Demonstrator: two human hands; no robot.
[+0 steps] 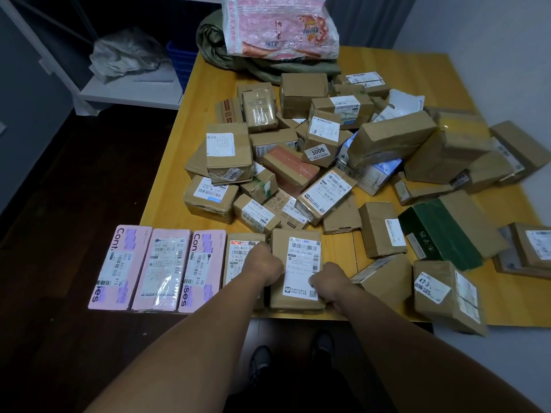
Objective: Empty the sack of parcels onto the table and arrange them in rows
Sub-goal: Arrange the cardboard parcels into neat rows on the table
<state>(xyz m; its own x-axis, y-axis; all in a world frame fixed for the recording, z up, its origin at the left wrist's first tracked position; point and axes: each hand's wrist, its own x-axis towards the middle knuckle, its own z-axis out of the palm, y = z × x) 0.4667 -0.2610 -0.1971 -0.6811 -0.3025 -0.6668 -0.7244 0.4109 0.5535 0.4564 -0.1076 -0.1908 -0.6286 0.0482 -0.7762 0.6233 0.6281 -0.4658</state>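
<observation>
From my feed, the brown box with the big white label lies flat at the near edge of the table, and both hands are on it. The left hand has its fingers curled against the box's left side, up near the far corner. The right hand is curled round its near right corner, so the box is gripped between the two. Just left of this box, touching it, a second brown box lies the same way. Left of that, three pink boxes sit side by side, so all five form one row along the edge, with the leftmost pink one hanging past the table's corner. Beyond the brown box, I see the pile of parcels, a loose heap of taped cartons tilted at all angles and spreading off to the right. A dark green box sits to the right of the brown box, among scattered cartons. Far beyond the brown box, past the heap, the olive sack lies crumpled on the table's far end, with a pink and white plastic bag on top of it. Far off to the left of it all stands a white shelf
</observation>
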